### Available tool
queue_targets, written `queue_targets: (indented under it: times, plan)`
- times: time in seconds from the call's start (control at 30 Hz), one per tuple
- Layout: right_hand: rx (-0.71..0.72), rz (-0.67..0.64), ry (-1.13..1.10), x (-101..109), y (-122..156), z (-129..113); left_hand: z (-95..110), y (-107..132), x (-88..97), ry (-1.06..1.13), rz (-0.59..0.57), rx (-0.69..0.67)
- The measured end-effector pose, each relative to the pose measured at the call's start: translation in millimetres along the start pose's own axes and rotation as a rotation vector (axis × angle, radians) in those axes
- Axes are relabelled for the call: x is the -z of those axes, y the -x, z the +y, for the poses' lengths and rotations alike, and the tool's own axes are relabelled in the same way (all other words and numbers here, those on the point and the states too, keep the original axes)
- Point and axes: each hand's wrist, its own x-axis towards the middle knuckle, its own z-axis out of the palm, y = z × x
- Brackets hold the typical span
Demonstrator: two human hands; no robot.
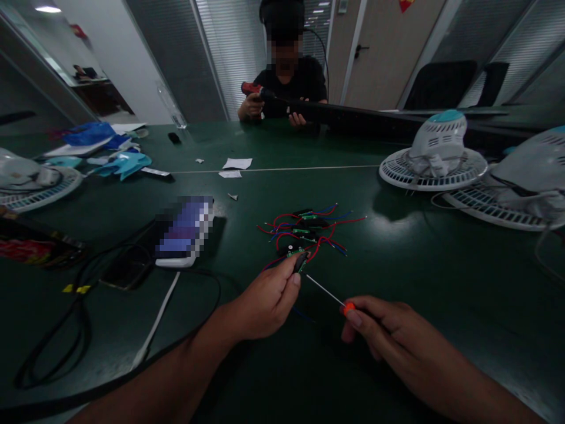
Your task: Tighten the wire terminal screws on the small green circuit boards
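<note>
Between the thumb and fingers of my left hand [269, 297] is a small circuit board [302, 262] with black and green parts; much of it is hidden by the fingers. My right hand [384, 324] is closed round the orange handle of a screwdriver [326, 291]. Its thin metal shaft points up and left, the tip at or close to the held board; I cannot tell whether they touch. Just beyond my left hand lie several similar boards with red and blue wires [304, 224], spread in a loose group on the dark green table [424, 259].
A phone-like device [185, 229] with a lit screen stands left, near black cables [83, 318]. Upturned white fan housings [436, 147] sit at the right, another [26, 176] far left. Paper scraps [238, 164] lie mid-table. Across the table a person [286, 82] holds a red-and-black power tool [253, 89].
</note>
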Motion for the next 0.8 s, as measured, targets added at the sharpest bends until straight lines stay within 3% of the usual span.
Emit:
queue_targets:
  times: [0.47,0.8]
  plan:
    - [-0.051,-0.029,-0.120,-5.2,1.1,-2.5,0.4,-0.1,0.1,0.003,0.017,-0.023]
    - [-0.091,-0.010,-0.050,-4.7,3.0,3.3,4.1,-1.1,0.9,-0.029,-0.006,-0.024]
